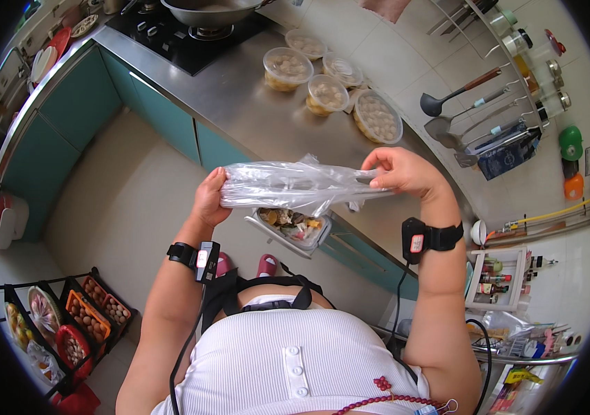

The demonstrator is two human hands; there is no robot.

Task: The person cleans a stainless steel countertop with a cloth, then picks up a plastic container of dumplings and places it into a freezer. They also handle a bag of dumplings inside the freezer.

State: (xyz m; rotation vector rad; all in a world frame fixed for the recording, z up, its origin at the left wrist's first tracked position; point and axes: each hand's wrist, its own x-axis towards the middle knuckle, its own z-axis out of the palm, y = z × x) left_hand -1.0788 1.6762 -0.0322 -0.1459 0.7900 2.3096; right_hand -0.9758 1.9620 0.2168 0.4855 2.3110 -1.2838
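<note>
A clear plastic bag (279,184) is stretched sideways between my two hands, in front of my body. My left hand (213,198) grips its gathered left end. With thumb and fingers, my right hand (403,171) holds the handle loops at the other end. Beyond the bag, several lidded clear plastic tubs stand on the steel countertop (253,98). They include a round tub (287,70), a smaller round tub (327,96) and an oval tub (378,116), with pale lumpy food inside. The bag hangs over the counter's front edge and looks flat.
Below the bag, an open waste bin (295,228) holds scraps. A wok (212,10) sits on the gas hob (170,36). A ladle (435,104) and other utensils hang at the right wall. Egg baskets (87,316) stand on a rack at lower left.
</note>
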